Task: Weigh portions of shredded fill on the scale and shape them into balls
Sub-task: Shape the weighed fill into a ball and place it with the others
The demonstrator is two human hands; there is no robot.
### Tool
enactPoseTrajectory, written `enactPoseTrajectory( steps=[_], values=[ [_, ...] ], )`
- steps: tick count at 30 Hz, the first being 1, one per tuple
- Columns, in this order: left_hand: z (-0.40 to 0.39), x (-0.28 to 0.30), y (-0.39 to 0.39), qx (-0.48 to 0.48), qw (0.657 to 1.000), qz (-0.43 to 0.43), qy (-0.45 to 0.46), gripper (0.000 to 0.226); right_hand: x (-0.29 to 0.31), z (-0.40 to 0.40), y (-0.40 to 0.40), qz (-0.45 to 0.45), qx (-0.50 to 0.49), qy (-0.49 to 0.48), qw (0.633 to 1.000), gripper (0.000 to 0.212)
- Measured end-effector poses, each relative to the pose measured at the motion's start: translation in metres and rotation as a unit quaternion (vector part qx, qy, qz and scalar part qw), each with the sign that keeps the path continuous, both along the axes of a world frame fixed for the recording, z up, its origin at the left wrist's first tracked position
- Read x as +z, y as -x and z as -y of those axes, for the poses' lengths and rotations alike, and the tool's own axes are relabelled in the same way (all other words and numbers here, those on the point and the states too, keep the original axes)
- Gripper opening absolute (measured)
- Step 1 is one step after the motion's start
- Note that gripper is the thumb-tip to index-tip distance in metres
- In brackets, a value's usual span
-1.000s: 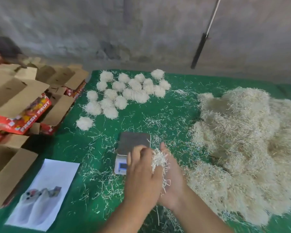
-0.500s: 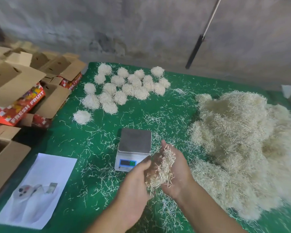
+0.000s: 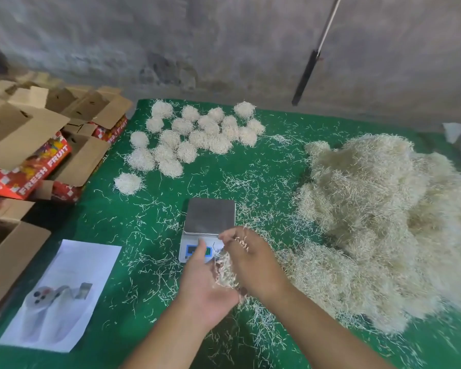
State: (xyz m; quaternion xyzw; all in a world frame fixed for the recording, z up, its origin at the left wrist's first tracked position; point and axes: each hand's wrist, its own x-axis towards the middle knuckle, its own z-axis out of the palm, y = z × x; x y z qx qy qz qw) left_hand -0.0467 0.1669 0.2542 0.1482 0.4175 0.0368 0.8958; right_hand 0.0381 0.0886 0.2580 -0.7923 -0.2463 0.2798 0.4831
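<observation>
— What's the risk here?

— My left hand (image 3: 205,291) lies open under the fill portion (image 3: 228,267) at lower centre, my right hand (image 3: 253,265) cupped over it; strands could spill onto the scale (image 3: 210,217) just behind.

— Surroundings?

— Green cloth (image 3: 264,166) littered with shreds, grey concrete wall (image 3: 197,35) across the top.

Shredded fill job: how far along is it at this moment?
Done: about two dozen finished balls lie at the far side of the green mat. In hand: the left hand and right hand work one portion between them, near the scale, whose platform is bare. Left: the large loose pile remains unshaped.
</observation>
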Motion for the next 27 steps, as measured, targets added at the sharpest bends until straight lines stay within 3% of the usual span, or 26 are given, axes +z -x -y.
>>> enactPoseTrajectory(
  steps=[2, 4, 6, 9, 10, 11, 13, 14, 16, 20, 22, 24, 27],
  values=[
    [0.000, 0.014, -0.004, -0.014, 0.998, 0.013, -0.059, 0.040, -0.009, 0.007, 0.003, 0.178, 0.065, 0.027, 0.981, 0.025],
    [0.006, 0.022, -0.006, -0.021, 0.994, 0.007, -0.107, 0.048, -0.011, 0.012, 0.001, 0.256, 0.089, 0.042, 0.962, 0.040],
    [0.012, 0.029, -0.010, -0.024, 0.985, 0.019, -0.168, 0.058, -0.008, 0.018, -0.002, 0.172, 0.082, 0.008, 0.982, 0.046],
    [0.022, 0.037, -0.016, -0.038, 0.978, 0.022, -0.206, 0.111, -0.002, 0.031, -0.002, -0.015, 0.032, -0.048, 0.998, 0.054],
    [0.021, 0.035, -0.015, -0.024, 0.978, 0.039, -0.204, 0.112, -0.001, 0.037, -0.001, -0.047, 0.012, -0.060, 0.997, 0.056],
    [0.020, 0.035, -0.016, -0.019, 0.978, 0.065, -0.196, 0.095, -0.001, 0.042, 0.000, -0.058, 0.000, -0.064, 0.996, 0.057],
    [0.019, 0.040, -0.017, -0.035, 0.978, 0.056, -0.196, 0.038, 0.001, 0.050, 0.001, -0.060, -0.010, -0.079, 0.995, 0.061],
    [0.019, 0.037, -0.016, -0.078, 0.969, 0.060, -0.226, 0.027, 0.001, 0.054, 0.001, -0.053, -0.018, -0.085, 0.995, 0.064],
    [0.026, 0.040, -0.018, -0.181, 0.932, 0.100, -0.299, 0.032, 0.002, 0.059, 0.001, -0.033, -0.013, -0.089, 0.995, 0.070],
    [0.035, 0.053, -0.026, -0.190, 0.916, 0.056, -0.349, 0.015, 0.006, 0.075, -0.005, -0.051, 0.051, -0.101, 0.992, 0.073],
    [0.032, 0.051, -0.027, -0.164, 0.911, 0.020, -0.378, 0.027, 0.003, 0.085, -0.009, -0.072, 0.070, -0.048, 0.994, 0.085],
    [0.028, 0.052, -0.030, -0.139, 0.901, -0.006, -0.410, 0.038, 0.004, 0.093, -0.013, -0.188, 0.053, -0.074, 0.978, 0.076],
    [0.028, 0.060, -0.038, -0.101, 0.912, 0.019, -0.396, 0.034, 0.002, 0.107, -0.028, -0.442, -0.087, -0.179, 0.874, 0.094]
  ],
)
